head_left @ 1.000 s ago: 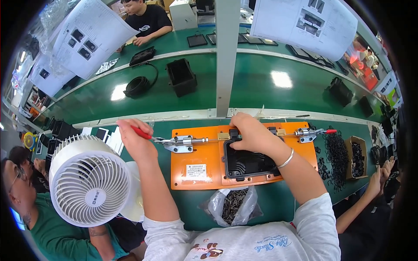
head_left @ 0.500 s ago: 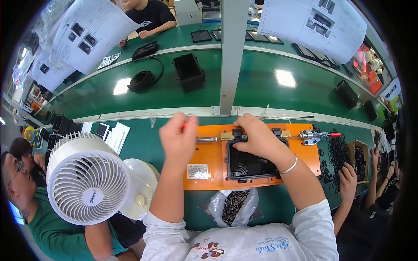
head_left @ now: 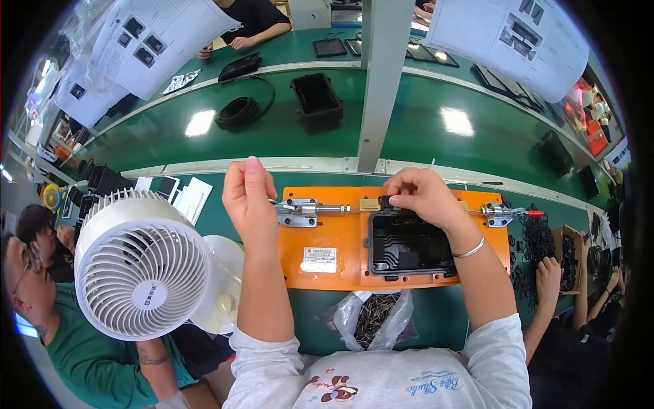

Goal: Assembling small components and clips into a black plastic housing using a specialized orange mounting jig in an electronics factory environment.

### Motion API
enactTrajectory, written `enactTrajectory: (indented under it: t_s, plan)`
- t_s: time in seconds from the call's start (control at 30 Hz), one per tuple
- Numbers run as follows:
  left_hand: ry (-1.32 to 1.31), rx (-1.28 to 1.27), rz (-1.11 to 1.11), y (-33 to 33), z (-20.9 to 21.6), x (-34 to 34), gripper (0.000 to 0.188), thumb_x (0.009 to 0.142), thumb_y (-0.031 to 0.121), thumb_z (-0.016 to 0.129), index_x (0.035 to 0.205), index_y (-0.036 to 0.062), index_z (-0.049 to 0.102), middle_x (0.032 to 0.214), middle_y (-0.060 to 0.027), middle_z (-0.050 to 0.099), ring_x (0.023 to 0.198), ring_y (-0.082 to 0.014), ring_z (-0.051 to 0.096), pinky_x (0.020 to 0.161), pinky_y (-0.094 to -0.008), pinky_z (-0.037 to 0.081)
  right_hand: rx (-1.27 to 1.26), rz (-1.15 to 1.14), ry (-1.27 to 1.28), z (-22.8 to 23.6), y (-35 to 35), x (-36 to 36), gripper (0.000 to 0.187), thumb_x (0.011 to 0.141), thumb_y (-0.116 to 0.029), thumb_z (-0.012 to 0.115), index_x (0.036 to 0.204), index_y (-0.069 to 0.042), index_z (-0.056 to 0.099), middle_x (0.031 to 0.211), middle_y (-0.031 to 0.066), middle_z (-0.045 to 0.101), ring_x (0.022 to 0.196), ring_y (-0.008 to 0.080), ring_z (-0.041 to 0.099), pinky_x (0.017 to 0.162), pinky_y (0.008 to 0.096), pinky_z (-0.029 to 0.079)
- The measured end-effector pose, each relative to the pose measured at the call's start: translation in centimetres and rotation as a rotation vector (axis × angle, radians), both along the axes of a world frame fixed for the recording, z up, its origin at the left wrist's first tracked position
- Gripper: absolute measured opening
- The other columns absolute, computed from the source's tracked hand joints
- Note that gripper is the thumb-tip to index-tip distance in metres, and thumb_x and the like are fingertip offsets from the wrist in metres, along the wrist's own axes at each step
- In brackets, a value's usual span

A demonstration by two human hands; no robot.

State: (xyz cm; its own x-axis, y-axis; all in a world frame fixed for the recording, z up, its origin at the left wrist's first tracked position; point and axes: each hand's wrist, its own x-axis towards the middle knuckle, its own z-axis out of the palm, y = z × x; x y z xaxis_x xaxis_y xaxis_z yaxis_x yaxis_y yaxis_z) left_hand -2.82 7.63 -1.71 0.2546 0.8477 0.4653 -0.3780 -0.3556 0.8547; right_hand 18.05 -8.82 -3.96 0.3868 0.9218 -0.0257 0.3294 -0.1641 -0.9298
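A: What does the head view show of the bench and room?

B: A green worktop (head_left: 272,129) bends across, with a grey post (head_left: 378,82), hanging paper sheets (head_left: 163,34) and a white fan (head_left: 143,266) at the left. Other people sit around.

A: And the hands?

B: The orange fixture plate (head_left: 340,238) lies just ahead, holding a black housing (head_left: 405,242). The right hand (head_left: 426,198) presses its fingers on the housing's top edge, gripping nothing. The left hand (head_left: 248,198) closes around the left toggle clamp (head_left: 300,211) handle.

A: Changed since a second ago?

B: The left hand has swung that handle from flat at the far left up and inward; the right has stayed put.
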Motion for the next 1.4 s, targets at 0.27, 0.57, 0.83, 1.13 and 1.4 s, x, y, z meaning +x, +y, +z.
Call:
enactTrajectory:
  t_s: [0.27, 0.57, 0.83, 1.13, 1.4]
  plan:
    - [-0.007, -0.116, 0.595, 3.9, -3.0, -3.2, 0.029, 0.094, 0.023, 0.052, 0.113, 0.0033, 0.044, 0.103, -0.0160, 0.050, 0.092, -0.0211, 0.049, 0.078, -0.0306, 0.041, -0.037, 0.010, -0.026, 0.6, 0.5, -0.5, 0.008, 0.076, -0.001, 0.067, 0.078, -0.001, 0.059, 0.070, 0.0002, 0.053, 0.062, 0.0088, 0.046, 0.058, 0.0242, 0.042]
    - [0.782, 0.375, -0.114, -7.7, -1.4, -0.4, 0.033, 0.077, 0.030, 0.071, 0.083, 0.0024, 0.055, 0.089, -0.0156, 0.061, 0.083, -0.0330, 0.059, 0.073, -0.0432, 0.044, -0.027, 0.018, -0.124, 1.1, -1.2, 0.0, 0.014, 0.078, 0.000, 0.068, 0.089, -0.001, 0.059, 0.089, 0.0003, 0.059, 0.072, 0.0061, 0.053, 0.065, 0.0216, 0.047]
    - [1.181, 0.508, -0.268, -10.0, -2.4, 0.4, 0.034, 0.077, 0.036, 0.066, 0.074, 0.0030, 0.059, 0.071, -0.0158, 0.063, 0.070, -0.0333, 0.063, 0.061, -0.0442, 0.047, -0.273, -0.509, -0.838, 3.8, -12.7, -3.1, 0.037, 0.068, -0.024, 0.079, 0.082, 0.000, 0.054, 0.069, 0.0129, 0.055, 0.066, 0.0308, 0.057, 0.060, 0.0375, 0.046]
    - [0.783, 0.347, -0.281, -11.0, 1.9, 0.5, 0.028, 0.070, 0.021, 0.071, 0.062, 0.0035, 0.051, 0.055, -0.0103, 0.054, 0.051, -0.0245, 0.055, 0.049, -0.0347, 0.043, -0.104, -0.605, -0.746, 4.0, -13.6, -3.7, 0.019, 0.080, -0.009, 0.067, 0.075, -0.001, 0.050, 0.064, 0.0131, 0.053, 0.056, 0.0250, 0.053, 0.052, 0.0330, 0.041]
    - [0.254, 0.637, -0.267, -14.5, 3.8, -1.6, 0.035, 0.058, 0.004, 0.076, 0.059, 0.0092, 0.041, 0.054, -0.0057, 0.045, 0.045, -0.0212, 0.041, 0.044, -0.0302, 0.028, 0.259, -0.489, -0.151, 3.3, -13.4, -4.0, 0.013, 0.090, 0.001, 0.055, 0.082, -0.003, 0.045, 0.071, -0.0048, 0.045, 0.062, -0.0001, 0.039, 0.053, 0.0157, 0.032]
